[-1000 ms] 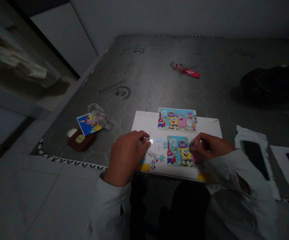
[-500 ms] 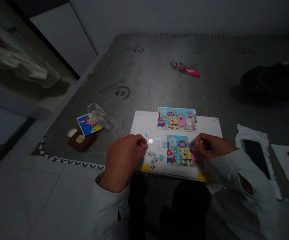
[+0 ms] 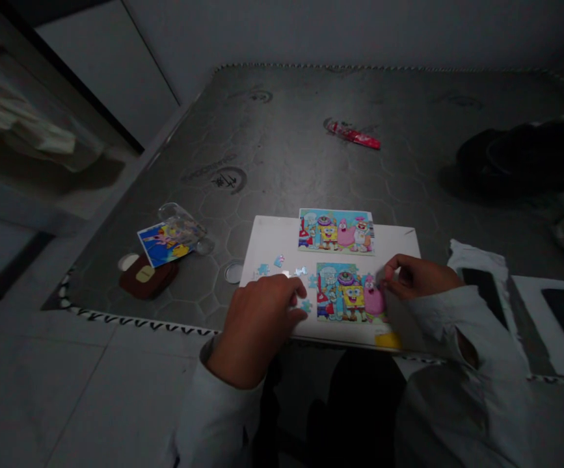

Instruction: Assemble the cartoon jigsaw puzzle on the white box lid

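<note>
A partly assembled cartoon jigsaw puzzle (image 3: 343,294) lies on a white board (image 3: 274,231). At its right edge, my right hand (image 3: 421,278) is closed in a pinch on a small puzzle piece (image 3: 380,278), mostly hidden by the fingertips. My left hand (image 3: 267,318) hovers over the board's left part, thumb and index finger apart, close to a loose teal piece (image 3: 306,305). Several other loose puzzle pieces (image 3: 280,260) lie beyond that hand, some partly covered by it. Above the puzzle rests a reference picture card (image 3: 335,231) with the same characters.
On the left are a blue picture card (image 3: 153,244), a clear plastic bottle (image 3: 184,224), a brown case (image 3: 147,278) and a round lid (image 3: 233,272). Two dark phones (image 3: 484,292) lie on white sheets at right. A red wrapper (image 3: 354,135) and a black bag (image 3: 525,156) are farther back.
My left hand has shifted right and down across the loose pieces, uncovering some on the left. My right hand has drawn back slightly from the puzzle, showing more of the pink character. The view has shifted slightly.
</note>
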Available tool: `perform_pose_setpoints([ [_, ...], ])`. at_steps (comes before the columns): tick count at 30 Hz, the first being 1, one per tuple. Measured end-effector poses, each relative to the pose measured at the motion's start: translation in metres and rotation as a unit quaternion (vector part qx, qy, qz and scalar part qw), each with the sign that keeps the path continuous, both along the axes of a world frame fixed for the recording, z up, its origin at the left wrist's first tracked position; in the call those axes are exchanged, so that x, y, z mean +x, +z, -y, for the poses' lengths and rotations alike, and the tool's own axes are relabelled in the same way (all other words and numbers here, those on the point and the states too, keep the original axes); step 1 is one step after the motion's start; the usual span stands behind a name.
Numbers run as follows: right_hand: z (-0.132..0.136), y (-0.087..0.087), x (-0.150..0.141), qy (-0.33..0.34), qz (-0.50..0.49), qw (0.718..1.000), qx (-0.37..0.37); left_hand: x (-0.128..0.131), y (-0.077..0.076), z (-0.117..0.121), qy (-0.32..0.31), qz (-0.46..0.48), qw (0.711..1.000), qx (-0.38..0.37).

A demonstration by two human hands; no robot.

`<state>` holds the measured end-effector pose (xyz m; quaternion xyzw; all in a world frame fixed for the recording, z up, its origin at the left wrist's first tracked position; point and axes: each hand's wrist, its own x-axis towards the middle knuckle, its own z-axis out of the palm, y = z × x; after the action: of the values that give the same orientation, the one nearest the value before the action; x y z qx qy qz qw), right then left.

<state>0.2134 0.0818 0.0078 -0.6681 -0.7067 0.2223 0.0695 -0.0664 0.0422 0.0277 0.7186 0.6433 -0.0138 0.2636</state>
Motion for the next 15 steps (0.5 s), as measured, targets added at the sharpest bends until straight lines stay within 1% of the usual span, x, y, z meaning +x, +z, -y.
perform_pose_setpoints([
  [7, -0.0022, 0.0019, 0.0101, -0.031, 0.011, 0.999, 0.004, 0.0061, -0.0025, -0.0012, -0.030, -0.036, 0.999, -0.018],
  [11, -0.0018, 0.0004, 0.0110, -0.029, 0.006, 1.000, 0.007, 0.0064, -0.0037, -0.0007, -0.038, -0.025, 0.999, -0.011],
  [15, -0.0023, -0.0002, 0.0121, -0.032, 0.001, 0.999, 0.005, 0.0070, -0.0055, -0.0007, -0.069, -0.014, 0.997, -0.008],
])
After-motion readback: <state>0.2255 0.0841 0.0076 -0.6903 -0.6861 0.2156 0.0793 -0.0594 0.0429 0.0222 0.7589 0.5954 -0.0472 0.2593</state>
